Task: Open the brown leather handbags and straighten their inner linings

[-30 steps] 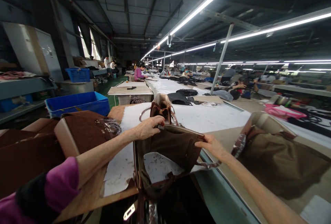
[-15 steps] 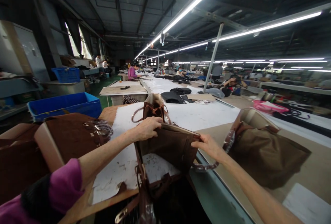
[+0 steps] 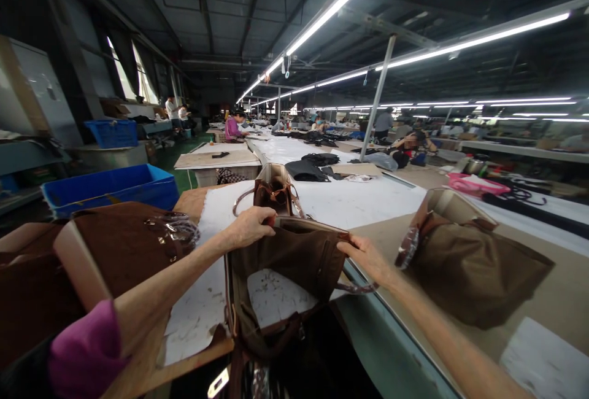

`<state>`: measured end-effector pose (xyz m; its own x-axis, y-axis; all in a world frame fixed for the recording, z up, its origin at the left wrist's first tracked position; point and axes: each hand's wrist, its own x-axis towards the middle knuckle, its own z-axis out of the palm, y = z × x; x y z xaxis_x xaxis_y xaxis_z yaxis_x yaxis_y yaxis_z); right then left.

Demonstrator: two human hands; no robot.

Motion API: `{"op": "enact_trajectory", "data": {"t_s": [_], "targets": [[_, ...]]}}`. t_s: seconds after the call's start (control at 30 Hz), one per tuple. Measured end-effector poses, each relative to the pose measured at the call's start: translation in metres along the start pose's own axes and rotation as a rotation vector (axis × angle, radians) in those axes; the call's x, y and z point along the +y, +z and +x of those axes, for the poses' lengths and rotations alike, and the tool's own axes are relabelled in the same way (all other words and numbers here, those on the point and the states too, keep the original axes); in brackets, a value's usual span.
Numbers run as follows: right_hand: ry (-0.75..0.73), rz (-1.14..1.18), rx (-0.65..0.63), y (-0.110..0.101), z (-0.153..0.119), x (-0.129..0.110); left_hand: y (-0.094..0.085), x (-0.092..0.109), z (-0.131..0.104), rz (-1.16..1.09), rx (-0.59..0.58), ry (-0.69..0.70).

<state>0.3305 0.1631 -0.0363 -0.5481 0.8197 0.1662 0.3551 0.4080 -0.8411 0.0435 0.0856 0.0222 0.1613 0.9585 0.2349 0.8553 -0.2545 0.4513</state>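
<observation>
A brown handbag (image 3: 294, 264) stands open in front of me on the white-covered table (image 3: 359, 202). My left hand (image 3: 246, 227) grips the left end of its top rim. My right hand (image 3: 365, 256) grips the right end of the rim, next to a plastic-wrapped handle. The bag's dark lining and a lower strap with a metal clasp hang toward me. Another small brown bag (image 3: 273, 190) stands just behind it.
Brown bags (image 3: 124, 245) lie at my left, and an olive-brown bag (image 3: 469, 264) rests at my right. A blue crate (image 3: 110, 187) sits at far left. Other people work at long tables farther back. A steel post (image 3: 377, 98) rises mid-table.
The view has shifted slightly left and both hands have drawn the bag's rim a little toward me. The grip of each hand is the same.
</observation>
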Motion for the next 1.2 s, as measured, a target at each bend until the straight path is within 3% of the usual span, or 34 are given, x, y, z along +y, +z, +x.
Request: {"op": "enact_trajectory", "data": {"t_s": [0.13,0.2,0.33,0.57,1.2], "targets": [[-0.01,-0.158,0.229,0.006,-0.001,-0.005,0.0,0.002,0.002,0.018,0.023,0.005],[-0.047,-0.165,0.271,0.01,0.001,-0.009,0.0,0.004,0.002,0.02,0.017,-0.006],[-0.105,-0.056,0.245,0.013,0.007,-0.012,-0.003,0.003,0.001,-0.003,-0.003,-0.017],[-0.069,0.09,0.119,0.004,0.025,0.003,-0.006,-0.002,-0.006,-0.083,0.007,0.024],[-0.028,0.12,0.05,0.002,0.026,0.001,-0.001,-0.004,0.003,-0.16,0.072,-0.043]]}}
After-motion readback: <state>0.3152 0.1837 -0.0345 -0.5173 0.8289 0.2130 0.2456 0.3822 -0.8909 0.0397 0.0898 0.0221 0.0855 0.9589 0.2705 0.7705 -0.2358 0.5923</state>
